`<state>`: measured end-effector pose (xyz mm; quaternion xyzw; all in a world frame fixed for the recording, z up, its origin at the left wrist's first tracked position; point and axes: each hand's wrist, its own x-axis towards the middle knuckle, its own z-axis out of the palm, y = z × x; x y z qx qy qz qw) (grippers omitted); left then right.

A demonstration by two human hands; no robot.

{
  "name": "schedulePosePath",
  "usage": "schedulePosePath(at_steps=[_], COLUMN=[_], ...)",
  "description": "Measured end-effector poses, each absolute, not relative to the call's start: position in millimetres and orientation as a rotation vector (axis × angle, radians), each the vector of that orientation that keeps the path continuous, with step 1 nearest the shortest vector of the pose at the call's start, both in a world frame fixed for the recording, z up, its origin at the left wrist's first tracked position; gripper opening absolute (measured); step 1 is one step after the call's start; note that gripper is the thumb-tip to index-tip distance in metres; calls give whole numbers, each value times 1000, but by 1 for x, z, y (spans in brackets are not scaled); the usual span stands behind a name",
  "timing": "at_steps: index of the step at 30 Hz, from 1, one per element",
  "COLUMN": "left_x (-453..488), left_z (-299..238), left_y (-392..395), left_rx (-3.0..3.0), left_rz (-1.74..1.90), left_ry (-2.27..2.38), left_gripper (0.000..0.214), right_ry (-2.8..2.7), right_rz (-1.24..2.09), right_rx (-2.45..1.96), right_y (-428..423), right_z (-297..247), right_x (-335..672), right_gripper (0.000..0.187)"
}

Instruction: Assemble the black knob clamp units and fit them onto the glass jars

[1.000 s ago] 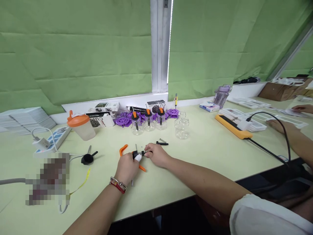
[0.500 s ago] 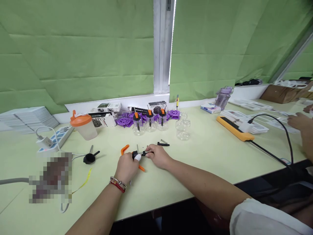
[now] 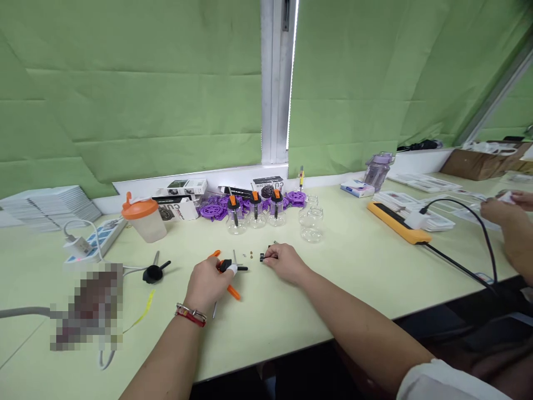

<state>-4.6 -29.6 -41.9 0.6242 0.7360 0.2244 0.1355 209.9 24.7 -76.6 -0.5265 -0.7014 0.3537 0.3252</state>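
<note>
My left hand (image 3: 209, 282) is closed around a black plastic part with a dark stem (image 3: 242, 269) pointing right. Orange curved pieces (image 3: 234, 293) lie beneath that hand. In a pinch, my right hand (image 3: 286, 262) holds a small black part (image 3: 262, 257) just above the table, to the right of my left hand. Between the hands are tiny brass-coloured bits (image 3: 251, 255) and an upright-looking thin metal rod (image 3: 234, 255). Another metal pin (image 3: 214, 310) lies below my left wrist. A spring and black piece behind my right hand are mostly hidden.
Behind stand three glass dispensers (image 3: 236, 224) with orange-black tops, clear glass jars (image 3: 311, 230) and purple plastic parts (image 3: 212, 210). At left are an orange-lidded cup (image 3: 145, 219), power strip (image 3: 102, 240) and black scoop (image 3: 154, 274). At right, another person's hands (image 3: 502, 208) work near an orange power strip (image 3: 393, 223).
My right hand has moved right, away from the black part in my left hand, taking the small black part with it. My left hand has shifted slightly left.
</note>
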Motion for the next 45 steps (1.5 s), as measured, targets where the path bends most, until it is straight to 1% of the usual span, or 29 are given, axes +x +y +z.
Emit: schedulePosePath(at_steps=[4,9,17,20,22,24,26,29,34,38,41,45], left_x=[-5,-3,-1,3,9,18,31,49,62,59,54,49], left_z=[-42,-42,-37,-35,-34,-33,-32,-33,-42,-49,-50,-47], left_y=[-31,-31,-32,-36,-41,-45,-46,-39,-16,-9,-11,-13], left_rx=[1843,1852,1840,1887,2022,2290,2632,2942,2967,2956,2978,2940], left_rz=[502,450,327,327,392,463,461,297,94,92,120,115], left_ry=[2219,2304,2376,2446,2479,2403,2164,1798,1645,1657,1667,1707], left_gripper=[25,31,36,44,45,41,33,22,23,25,26,26], right_ry=[-1908,-1946,-1966,-1978,-1988,-2005,-2025,-2041,-2050,-2101,-2174,-2353], right_rz=[947,903,893,891,894,898,895,890,892,872,747,501], right_rx=[-1346,-1386,-1393,-1418,-1445,-1477,-1498,-1500,-1498,-1546,-1593,-1568], right_y=[27,28,30,30,30,31,31,30,30,33,34,33], right_z=[-71,-65,-58,-56,-55,-55,-55,-55,-54,-52,-49,-46], right_x=[219,222,234,238,239,240,240,239,239,244,247,244], right_gripper=[6,13,17,19,21,22,22,22,19,18,19,17])
